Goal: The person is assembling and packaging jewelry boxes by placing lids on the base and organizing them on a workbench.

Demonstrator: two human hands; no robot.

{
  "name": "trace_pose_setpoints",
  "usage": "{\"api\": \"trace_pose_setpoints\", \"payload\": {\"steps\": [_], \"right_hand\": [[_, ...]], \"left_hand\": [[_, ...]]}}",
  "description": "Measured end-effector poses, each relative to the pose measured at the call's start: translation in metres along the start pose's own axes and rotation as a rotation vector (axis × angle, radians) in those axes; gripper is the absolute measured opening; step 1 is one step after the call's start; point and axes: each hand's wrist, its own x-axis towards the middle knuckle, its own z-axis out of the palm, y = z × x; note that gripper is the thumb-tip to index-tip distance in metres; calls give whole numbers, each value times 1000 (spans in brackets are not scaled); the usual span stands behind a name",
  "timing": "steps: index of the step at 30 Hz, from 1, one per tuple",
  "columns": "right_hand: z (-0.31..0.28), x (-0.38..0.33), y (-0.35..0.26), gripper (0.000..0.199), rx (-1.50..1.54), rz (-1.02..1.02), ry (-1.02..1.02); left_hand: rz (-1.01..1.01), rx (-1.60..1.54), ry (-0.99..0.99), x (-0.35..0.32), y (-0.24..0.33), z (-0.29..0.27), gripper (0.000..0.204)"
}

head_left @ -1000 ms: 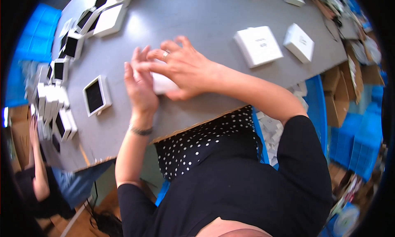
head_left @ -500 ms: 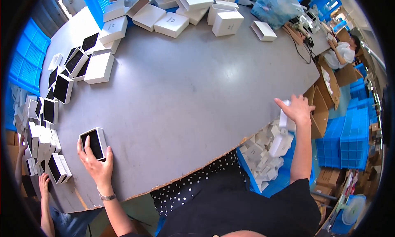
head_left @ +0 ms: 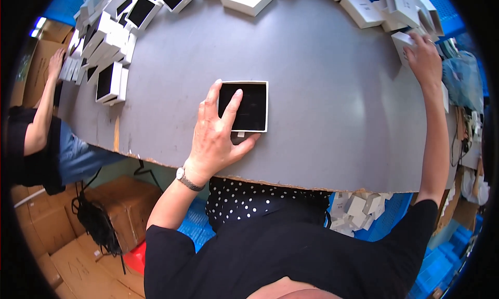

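A shallow white box tray [head_left: 265,108] with a black lining lies on the grey table in front of me. My left hand [head_left: 214,138] is around its left and near sides, one finger over the lining and the thumb along the near edge. Out at the far right, my right hand [head_left: 426,62] grips a white box cover [head_left: 401,45] at the edge of a pile, its fingers over the top and the thumb on the near face. Part of that cover is hidden by the hand.
Several black-lined trays [head_left: 109,83] are heaped at the left, where a co-worker's hand [head_left: 55,64] rests. White box covers [head_left: 364,10] crowd the far right beside a clear plastic bag [head_left: 461,81]. Below the table's near edge sits a blue bin [head_left: 395,216] with small white boxes.
My right hand has gone from above the blue bin, fingers spread, to a box cover at the far pile. My left hand stays at the tray. The view has swung left.
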Motion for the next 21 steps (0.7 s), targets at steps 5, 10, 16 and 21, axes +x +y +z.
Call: {"api": "trace_pose_setpoints", "payload": {"steps": [5, 10, 16, 21], "right_hand": [[-34, -61, -56, 43, 1339, 637, -316], [-81, -108, -102, 54, 677, 157, -612], [-98, -109, -159, 81, 772, -410, -208], [-79, -94, -192, 97, 951, -388, -221]], "left_hand": [[-23, -173, -64, 9, -8, -7, 78], [85, -112, -84, 18, -11, -4, 78], [-53, 49, -46, 12, 24, -2, 87], [-123, 14, -48, 10, 40, 10, 77]]}}
